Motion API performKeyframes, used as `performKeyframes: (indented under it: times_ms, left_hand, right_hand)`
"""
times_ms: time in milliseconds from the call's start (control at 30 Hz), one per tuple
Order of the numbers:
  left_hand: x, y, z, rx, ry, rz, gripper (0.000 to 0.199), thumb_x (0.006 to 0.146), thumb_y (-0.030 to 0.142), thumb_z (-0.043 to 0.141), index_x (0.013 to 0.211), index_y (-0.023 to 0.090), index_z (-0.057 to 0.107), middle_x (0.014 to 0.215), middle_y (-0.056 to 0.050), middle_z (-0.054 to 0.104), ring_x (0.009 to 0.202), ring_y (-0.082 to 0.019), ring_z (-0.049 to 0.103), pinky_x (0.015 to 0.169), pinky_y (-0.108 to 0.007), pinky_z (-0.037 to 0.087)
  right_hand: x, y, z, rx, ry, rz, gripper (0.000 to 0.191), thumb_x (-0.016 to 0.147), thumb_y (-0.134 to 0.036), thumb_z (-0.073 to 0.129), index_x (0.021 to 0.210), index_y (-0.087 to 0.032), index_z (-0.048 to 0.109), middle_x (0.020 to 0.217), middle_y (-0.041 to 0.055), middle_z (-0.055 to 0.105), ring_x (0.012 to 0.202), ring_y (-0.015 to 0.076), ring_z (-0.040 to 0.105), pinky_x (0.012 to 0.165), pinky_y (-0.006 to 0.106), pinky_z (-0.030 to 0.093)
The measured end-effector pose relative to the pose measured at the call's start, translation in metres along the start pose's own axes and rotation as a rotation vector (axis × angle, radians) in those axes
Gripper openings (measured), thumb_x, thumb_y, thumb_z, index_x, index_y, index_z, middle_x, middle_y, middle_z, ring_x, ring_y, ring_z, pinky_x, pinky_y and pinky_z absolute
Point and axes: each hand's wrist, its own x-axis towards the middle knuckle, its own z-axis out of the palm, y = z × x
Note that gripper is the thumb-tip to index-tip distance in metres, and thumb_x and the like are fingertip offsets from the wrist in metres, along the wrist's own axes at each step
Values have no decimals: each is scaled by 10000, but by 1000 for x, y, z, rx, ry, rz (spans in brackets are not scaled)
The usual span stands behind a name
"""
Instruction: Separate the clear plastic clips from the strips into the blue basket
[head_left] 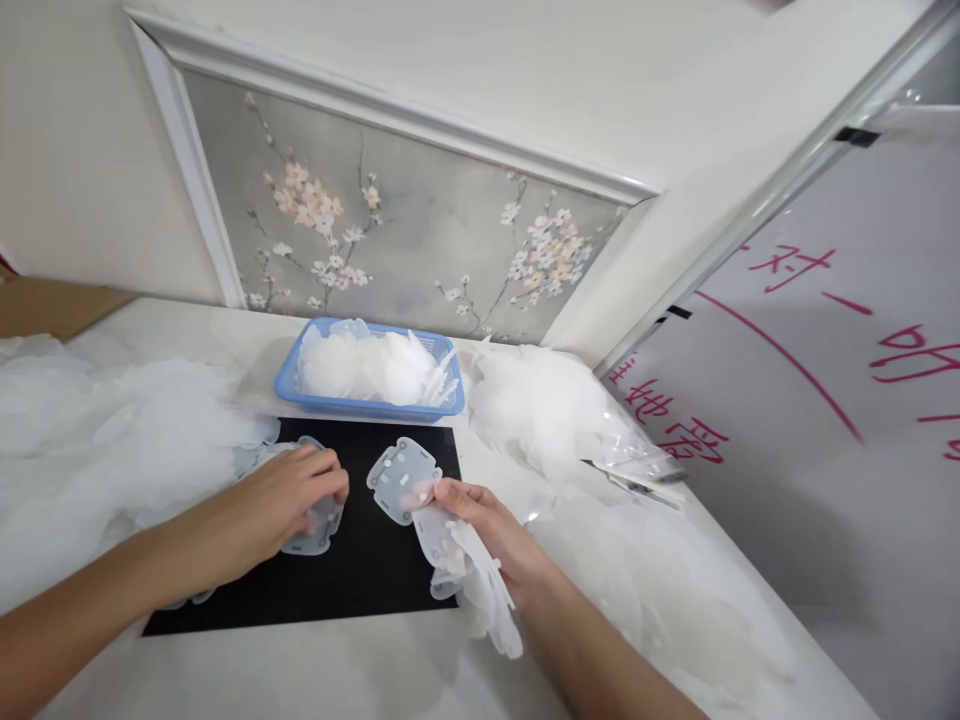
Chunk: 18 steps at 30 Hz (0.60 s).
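My right hand (487,530) grips a fanned bunch of thin translucent plastic pieces (480,580) with notched edges and small slots. Its thumb presses on the top of the bunch, where one piece (401,480) sticks out flat over the black mat (375,580). Over the mat's left half, my left hand (300,490) has its fingers curled down onto another translucent plastic piece (311,540). The thumb and fingertips touch that piece, partly hiding it. More such pieces lie under and beside the left wrist.
A blue basket (367,405) filled with white translucent pieces stands behind the mat, against the wall. Large heaps of pieces cover the table at left (112,450) and right (540,410). A clear plastic bag (637,450) lies at right, near a whiteboard (787,450) with red writing.
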Motion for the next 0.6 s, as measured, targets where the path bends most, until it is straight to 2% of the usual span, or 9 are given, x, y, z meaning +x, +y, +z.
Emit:
performKeyframes:
  times_ms: [100, 167, 267, 400, 500, 600]
  left_hand:
    - [0, 1, -2, 78, -86, 3, 333, 792, 153, 541, 1056, 280, 700, 984, -45, 644, 889, -251, 528, 812, -357, 393]
    - [-2, 0, -1, 81, -90, -18, 360, 813, 164, 523, 1096, 300, 698, 1017, -42, 616, 891, -248, 500, 810, -361, 382]
    - [-6, -1, 0, 73, -107, -41, 318, 822, 173, 519, 1046, 305, 701, 1048, -42, 595, 893, -248, 480, 794, -353, 379]
    - [-4, 2, -1, -3, -82, -45, 221, 784, 150, 557, 902, 286, 684, 969, -31, 633, 910, -261, 517, 805, -369, 382]
    - [1, 10, -3, -175, -7, -192, 148, 794, 220, 576, 892, 272, 674, 870, -22, 638, 874, -251, 562, 784, -367, 423]
    - [4, 20, -2, -481, 57, -388, 179, 826, 355, 594, 953, 261, 679, 818, -17, 655, 758, -213, 598, 690, -328, 460]
  right_hand:
    - [-2, -2, 1, -14, -13, 3, 433, 700, -525, 829, 854, -125, 769, 676, 12, 614, 496, 69, 445, 457, 191, 377]
    - [-3, -3, 3, -14, -12, 2, 426, 690, -525, 835, 818, -126, 758, 618, -7, 582, 481, 66, 413, 455, 191, 367]
    - [-5, -4, 3, -23, -15, 10, 427, 694, -538, 827, 797, -132, 747, 535, -40, 503, 467, 68, 377, 455, 193, 350]
    - [-3, -2, 0, -52, -25, 21, 460, 706, -558, 810, 799, -113, 746, 565, -27, 521, 477, 65, 375, 466, 197, 341]
    - [-2, -1, -1, -36, 4, 10, 449, 695, -554, 820, 759, -124, 706, 588, -18, 544, 487, 72, 404, 470, 198, 342]
    - [-3, 1, 0, -32, 24, -22, 472, 689, -578, 816, 671, -156, 606, 564, -40, 505, 471, 70, 396, 459, 197, 334]
